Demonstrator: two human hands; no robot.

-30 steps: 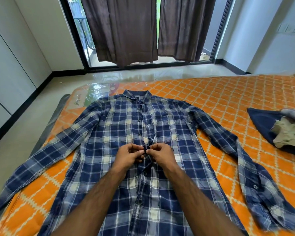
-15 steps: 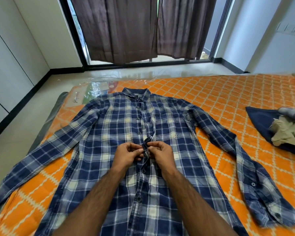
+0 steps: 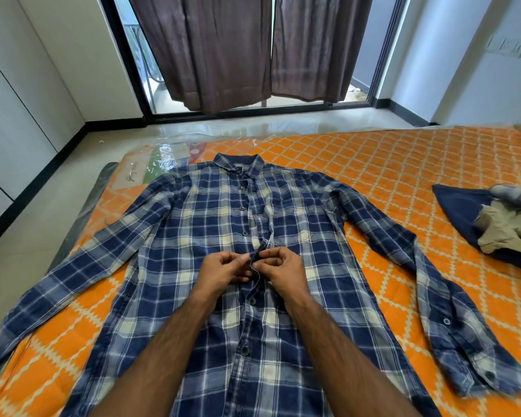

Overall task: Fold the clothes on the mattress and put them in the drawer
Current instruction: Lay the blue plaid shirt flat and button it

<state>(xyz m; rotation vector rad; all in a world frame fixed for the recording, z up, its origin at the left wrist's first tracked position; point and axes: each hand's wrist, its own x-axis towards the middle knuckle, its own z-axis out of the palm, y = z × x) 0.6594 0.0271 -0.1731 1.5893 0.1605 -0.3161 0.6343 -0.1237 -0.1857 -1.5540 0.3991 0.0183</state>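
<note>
Left hand and right hand each pinch the front placket of the plaid shirt at mid-chest, on the orange mattress.

A blue plaid shirt lies front up on the orange patterned mattress, sleeves spread to left and right, collar at the far end. Both hands meet at the button strip in the middle of the shirt: the left hand and the right hand each pinch the cloth there. A pile of clothes lies at the right edge. Dark curtains hang far behind.
</note>
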